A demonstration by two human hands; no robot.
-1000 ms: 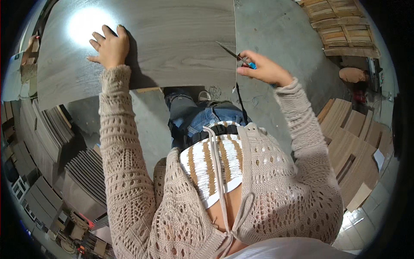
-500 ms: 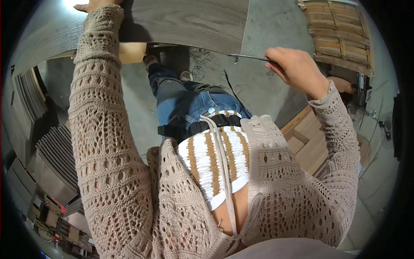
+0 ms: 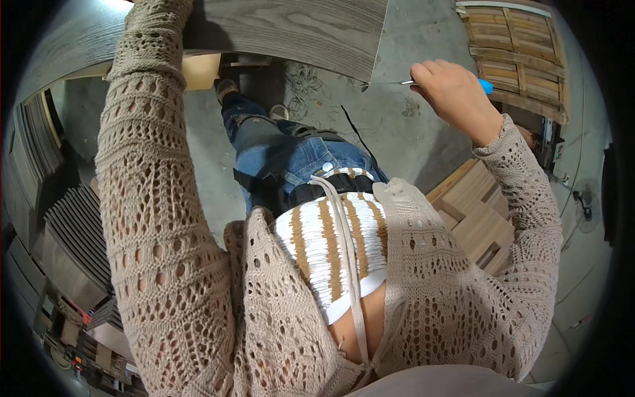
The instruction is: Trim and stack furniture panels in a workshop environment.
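A grey wood-grain board [image 3: 291, 30] spans the upper part of the view, its near right corner pointing toward my right hand [image 3: 450, 92]. That hand is closed around a tool with a blue handle [image 3: 486, 86] and a thin metal blade [image 3: 406, 82]. The blade points left toward the board's corner and looks very narrow from here, so its exact kind is unclear. My left forearm [image 3: 152, 59] in a knitted sleeve reaches up over the board, and the left hand lies beyond the upper edge of the view.
Stacks of dark panels [image 3: 76, 225] stand at the left. A wooden pallet [image 3: 516, 49] lies at the upper right, and wood pieces [image 3: 473, 205] are beside me on the right. Tangled strapping [image 3: 304, 89] lies on the concrete floor under the board.
My right hand has turned and shifted slightly up and right, drawing the blade back from the board's corner. The blue handle now shows. My left hand has slipped out past the upper edge.
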